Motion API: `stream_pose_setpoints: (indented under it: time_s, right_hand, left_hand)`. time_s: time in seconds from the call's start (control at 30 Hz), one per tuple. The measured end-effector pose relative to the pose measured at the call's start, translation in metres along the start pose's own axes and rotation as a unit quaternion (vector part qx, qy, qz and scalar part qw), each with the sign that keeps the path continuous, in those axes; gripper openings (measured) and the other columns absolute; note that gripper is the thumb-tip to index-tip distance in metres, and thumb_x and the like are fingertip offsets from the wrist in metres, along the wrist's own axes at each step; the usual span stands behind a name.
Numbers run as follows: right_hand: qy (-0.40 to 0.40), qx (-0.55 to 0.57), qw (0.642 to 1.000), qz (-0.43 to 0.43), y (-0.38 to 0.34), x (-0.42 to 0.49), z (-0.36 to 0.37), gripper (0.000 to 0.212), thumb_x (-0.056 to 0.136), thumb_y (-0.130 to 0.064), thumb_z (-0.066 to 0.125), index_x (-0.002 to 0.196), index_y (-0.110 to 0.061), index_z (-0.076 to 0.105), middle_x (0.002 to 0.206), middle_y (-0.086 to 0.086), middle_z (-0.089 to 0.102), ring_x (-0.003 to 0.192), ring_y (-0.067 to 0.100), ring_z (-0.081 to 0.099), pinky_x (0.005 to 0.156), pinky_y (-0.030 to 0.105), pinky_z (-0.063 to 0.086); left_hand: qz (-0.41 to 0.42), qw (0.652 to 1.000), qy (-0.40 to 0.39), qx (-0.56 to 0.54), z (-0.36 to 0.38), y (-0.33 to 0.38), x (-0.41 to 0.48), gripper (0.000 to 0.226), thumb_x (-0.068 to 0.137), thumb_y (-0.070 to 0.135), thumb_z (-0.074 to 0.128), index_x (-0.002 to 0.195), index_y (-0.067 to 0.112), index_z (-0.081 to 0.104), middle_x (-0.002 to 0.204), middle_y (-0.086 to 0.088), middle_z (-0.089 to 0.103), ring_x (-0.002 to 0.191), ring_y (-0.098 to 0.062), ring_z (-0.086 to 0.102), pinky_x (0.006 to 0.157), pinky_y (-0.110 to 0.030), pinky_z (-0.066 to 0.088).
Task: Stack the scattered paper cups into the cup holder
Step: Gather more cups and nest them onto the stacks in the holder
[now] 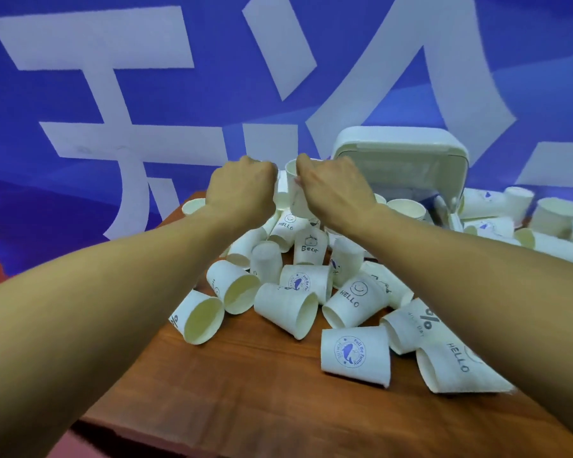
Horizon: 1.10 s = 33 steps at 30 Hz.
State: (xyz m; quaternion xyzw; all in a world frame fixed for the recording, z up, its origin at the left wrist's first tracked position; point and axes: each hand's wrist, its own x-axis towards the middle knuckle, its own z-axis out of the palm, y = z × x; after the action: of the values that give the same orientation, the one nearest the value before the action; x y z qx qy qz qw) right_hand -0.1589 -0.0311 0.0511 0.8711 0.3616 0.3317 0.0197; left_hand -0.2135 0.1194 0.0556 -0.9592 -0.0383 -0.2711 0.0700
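Note:
Many white printed paper cups (286,309) lie scattered on their sides over a brown wooden table (245,391). My right hand (334,190) is raised over the far part of the pile and grips an upright white cup (293,190) by its rim and side. My left hand (242,190) is closed just to the left of that cup; a sliver of white shows at its fingers, and what it holds is hidden. A white plastic cup holder (407,160) with an open lid stands behind my right hand.
More cups (549,216) are heaped at the far right of the table. One upright cup (192,206) stands near the table's far left edge. A blue backdrop (146,94) with large white characters rises behind the table.

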Motion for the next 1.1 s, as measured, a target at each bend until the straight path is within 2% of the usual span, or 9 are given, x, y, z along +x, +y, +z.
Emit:
stream_pose_setpoints:
  time_s: [0.13, 0.2, 0.27, 0.37, 0.5, 0.73, 0.83, 0.97, 1.1]
  right_hand:
    - [-0.003, 0.012, 0.997, 0.071, 0.042, -0.019, -0.010, 0.013, 0.100, -0.012, 0.041, 0.110, -0.007, 0.046, 0.093, 0.018, 0.066, 0.077, 0.040, 0.061, 0.059, 0.038, 0.036]
    - [-0.010, 0.040, 0.993, 0.112, 0.064, -0.030, -0.011, 0.012, 0.100, -0.012, 0.041, 0.110, -0.008, 0.045, 0.096, 0.019, 0.065, 0.078, 0.041, 0.060, 0.061, 0.041, 0.042]
    - [-0.019, 0.054, 0.988, 0.143, 0.084, -0.041, -0.011, 0.008, 0.100, -0.012, 0.042, 0.107, -0.010, 0.043, 0.092, 0.018, 0.062, 0.072, 0.036, 0.053, 0.059, 0.040, 0.039]
    - [-0.022, 0.050, 0.983, 0.173, 0.109, -0.052, -0.006, 0.011, 0.097, -0.011, 0.048, 0.108, -0.011, 0.044, 0.090, 0.017, 0.061, 0.069, 0.031, 0.047, 0.057, 0.037, 0.035]
    - [-0.022, 0.047, 0.983, 0.179, 0.130, -0.060, 0.006, 0.014, 0.100, -0.022, 0.045, 0.106, -0.010, 0.047, 0.087, 0.019, 0.062, 0.073, 0.038, 0.054, 0.061, 0.043, 0.047]
    - [-0.031, 0.014, 0.985, 0.171, 0.147, -0.064, 0.028, 0.016, 0.100, -0.025, 0.045, 0.106, -0.011, 0.051, 0.082, 0.017, 0.063, 0.065, 0.032, 0.044, 0.056, 0.035, 0.035]
    - [-0.038, -0.001, 0.984, 0.171, 0.149, -0.068, 0.034, 0.018, 0.100, -0.026, 0.046, 0.111, -0.012, 0.051, 0.088, 0.016, 0.065, 0.069, 0.030, 0.048, 0.059, 0.034, 0.036]
    - [-0.052, -0.003, 0.984, 0.171, 0.148, -0.074, 0.040, 0.022, 0.098, -0.025, 0.052, 0.115, -0.012, 0.052, 0.093, 0.016, 0.066, 0.069, 0.027, 0.045, 0.062, 0.033, 0.035]
    - [-0.088, -0.007, 0.982, 0.167, 0.148, -0.078, 0.052, 0.017, 0.098, -0.025, 0.049, 0.111, -0.014, 0.053, 0.090, 0.018, 0.065, 0.074, 0.036, 0.057, 0.063, 0.037, 0.042]
  left_hand:
    - [0.036, 0.998, 0.047, -0.035, 0.001, 0.042, 0.018, 0.014, 0.079, 0.007, 0.060, 0.088, 0.017, 0.063, 0.079, -0.007, 0.062, 0.064, -0.032, 0.053, 0.052, -0.030, 0.042]
    - [0.051, 0.995, 0.062, -0.054, 0.004, 0.064, 0.028, 0.014, 0.080, 0.009, 0.060, 0.089, 0.018, 0.064, 0.080, -0.007, 0.064, 0.066, -0.033, 0.055, 0.053, -0.031, 0.044]
    - [0.068, 0.992, 0.078, -0.075, 0.009, 0.083, 0.036, 0.015, 0.080, 0.010, 0.061, 0.092, 0.019, 0.065, 0.082, -0.006, 0.065, 0.067, -0.031, 0.056, 0.056, -0.033, 0.047]
    - [0.084, 0.987, 0.101, -0.089, 0.017, 0.105, 0.048, 0.015, 0.080, 0.012, 0.063, 0.091, 0.021, 0.068, 0.081, -0.007, 0.066, 0.062, -0.028, 0.049, 0.055, -0.031, 0.034]
    - [0.090, 0.986, 0.075, -0.123, 0.034, 0.123, 0.063, 0.017, 0.085, 0.019, 0.057, 0.096, 0.025, 0.068, 0.089, -0.006, 0.068, 0.076, -0.035, 0.060, 0.060, -0.034, 0.041]
    - [0.110, 0.982, 0.047, -0.145, 0.057, 0.135, 0.080, 0.021, 0.092, 0.024, 0.052, 0.103, 0.028, 0.070, 0.096, -0.008, 0.069, 0.085, -0.035, 0.060, 0.068, -0.035, 0.048]
    - [0.124, 0.979, 0.067, -0.149, 0.062, 0.138, 0.082, 0.019, 0.093, 0.023, 0.055, 0.102, 0.026, 0.071, 0.093, -0.005, 0.069, 0.083, -0.033, 0.061, 0.068, -0.036, 0.051]
    - [0.136, 0.976, 0.083, -0.150, 0.071, 0.143, 0.080, 0.020, 0.091, 0.020, 0.061, 0.104, 0.025, 0.074, 0.091, -0.005, 0.071, 0.073, -0.027, 0.058, 0.059, -0.029, 0.036]
    - [0.148, 0.978, 0.018, -0.147, 0.081, 0.144, 0.079, 0.026, 0.091, 0.021, 0.059, 0.112, 0.029, 0.072, 0.097, -0.009, 0.072, 0.072, -0.029, 0.058, 0.061, -0.030, 0.039]
